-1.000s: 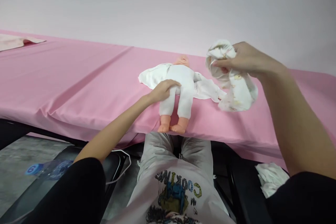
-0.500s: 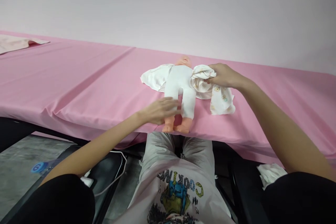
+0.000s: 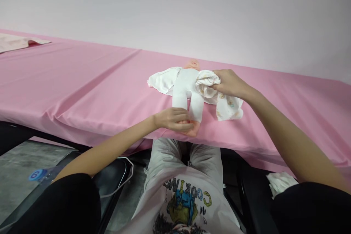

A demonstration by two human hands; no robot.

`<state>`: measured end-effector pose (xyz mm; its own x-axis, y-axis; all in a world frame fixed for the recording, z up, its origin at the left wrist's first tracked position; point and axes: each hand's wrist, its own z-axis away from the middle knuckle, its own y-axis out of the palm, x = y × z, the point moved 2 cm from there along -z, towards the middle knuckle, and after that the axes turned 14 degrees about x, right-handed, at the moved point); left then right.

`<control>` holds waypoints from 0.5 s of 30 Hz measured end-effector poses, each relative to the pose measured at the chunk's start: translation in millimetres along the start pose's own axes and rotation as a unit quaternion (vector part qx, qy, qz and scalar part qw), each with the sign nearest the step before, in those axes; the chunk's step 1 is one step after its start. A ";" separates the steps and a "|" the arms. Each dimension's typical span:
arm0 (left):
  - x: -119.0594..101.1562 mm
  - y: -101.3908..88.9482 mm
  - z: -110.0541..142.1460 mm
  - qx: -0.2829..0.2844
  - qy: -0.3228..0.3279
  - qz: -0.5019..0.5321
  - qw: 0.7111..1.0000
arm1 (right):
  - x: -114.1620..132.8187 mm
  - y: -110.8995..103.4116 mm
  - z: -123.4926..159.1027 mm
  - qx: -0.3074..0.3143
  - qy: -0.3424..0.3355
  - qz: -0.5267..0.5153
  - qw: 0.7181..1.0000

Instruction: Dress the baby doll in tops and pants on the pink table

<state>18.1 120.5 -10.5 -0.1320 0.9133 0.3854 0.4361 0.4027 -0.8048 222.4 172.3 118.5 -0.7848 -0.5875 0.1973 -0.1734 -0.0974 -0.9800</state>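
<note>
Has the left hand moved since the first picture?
Yes: the left hand moved down the doll to its feet, nearer the pink cover's front edge.

Head-worn camera, single view
Faces forward and down, near, over the lap point(image 3: 164, 155) and pink-covered table point(image 3: 115, 87).

Lit pretty soft and even, brightest across the pale wall point(image 3: 123, 14), greyer toward the right. Goes murky under the pink sheet point(image 3: 115, 80), with faint fold shadows on top. Bit soft overall, stretched near the edges.
</note>
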 end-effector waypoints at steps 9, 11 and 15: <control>35.7 18.3 2.0 0.052 -0.105 0.071 0.991 | 11.7 -3.7 5.8 -0.006 -0.013 -0.067 0.998; 47.4 20.5 -0.9 0.038 -0.157 0.072 0.984 | 18.1 -6.1 7.5 0.000 -0.023 -0.077 0.997; 71.9 32.4 -3.8 -0.009 -0.241 0.073 0.968 | 35.3 -11.3 11.7 0.061 -0.041 -0.103 0.992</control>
<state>26.1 199.0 -7.2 -0.4657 0.8849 0.0094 0.4967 0.2702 -0.8248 203.6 143.2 136.3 -0.6877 -0.6081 0.3965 -0.2483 -0.3162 -0.9156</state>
